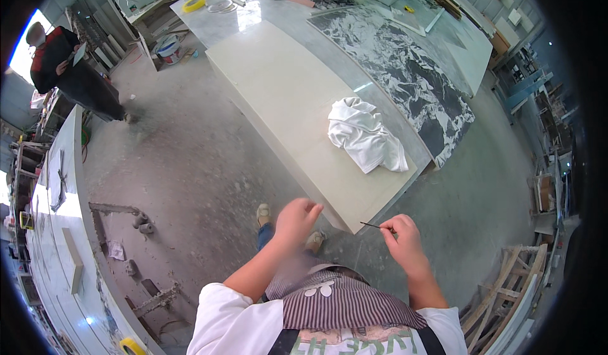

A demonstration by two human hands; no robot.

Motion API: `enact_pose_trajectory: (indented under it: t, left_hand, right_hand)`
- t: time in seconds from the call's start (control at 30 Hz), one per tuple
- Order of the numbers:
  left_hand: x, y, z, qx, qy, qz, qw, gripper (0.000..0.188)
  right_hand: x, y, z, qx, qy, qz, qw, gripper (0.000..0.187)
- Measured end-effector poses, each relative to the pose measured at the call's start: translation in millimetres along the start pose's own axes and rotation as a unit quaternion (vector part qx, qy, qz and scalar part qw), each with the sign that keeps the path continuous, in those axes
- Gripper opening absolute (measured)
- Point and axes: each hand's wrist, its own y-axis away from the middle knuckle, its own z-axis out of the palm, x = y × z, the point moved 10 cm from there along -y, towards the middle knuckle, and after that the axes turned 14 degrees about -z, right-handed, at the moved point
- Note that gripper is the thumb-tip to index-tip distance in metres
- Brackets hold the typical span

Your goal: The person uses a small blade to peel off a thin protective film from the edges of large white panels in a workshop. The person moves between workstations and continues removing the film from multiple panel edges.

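A thin dark stick-like tool (pixel 371 225) is pinched in my right hand (pixel 402 236). Its far tip reaches the near corner of a long cream slab (pixel 278 70); whether it touches the slab I cannot tell. My left hand (pixel 300 221) is raised just left of the slab's near end, apart from it. Its fingers are partly hidden and slightly blurred, and nothing shows in it. Farther up the slab lies a crumpled white cloth (pixel 366 133).
A black-and-white veined slab (pixel 405 70) lies beyond the cream one. Yellow tape (pixel 194 4) sits on the far table. At far left a person (pixel 73 70) stands holding a flat pale item. A pale bench (pixel 60 228) runs along the left; a wooden frame (pixel 506 285) leans at lower right.
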Motion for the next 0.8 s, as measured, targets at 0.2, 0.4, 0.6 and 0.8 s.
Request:
enact_pose_trajectory:
  t: [0.2,0.4,0.6,0.8]
  left_hand:
    - [-0.5,-51.5,9.3,0.051,0.047,-0.085,0.994,0.050]
    - [-20.3,-80.5,-21.7,0.141,0.157,-0.029,0.977,0.029]
    - [30.5,-23.1,-228.7,0.269,0.440,0.175,0.839,0.019]
    - [-3.6,82.6,-342.0,0.497,0.411,0.224,0.731,0.019]
  right_hand:
    - [-13.6,8.8,5.5,-0.001,-0.055,0.019,0.998,0.007]
    - [1.5,24.1,5.7,0.022,-0.075,0.051,0.996,0.006]
    - [3.8,18.4,-2.6,0.055,-0.073,0.028,0.995,0.007]
    - [-0.6,-5.7,9.3,0.041,-0.101,0.040,0.993,0.007]
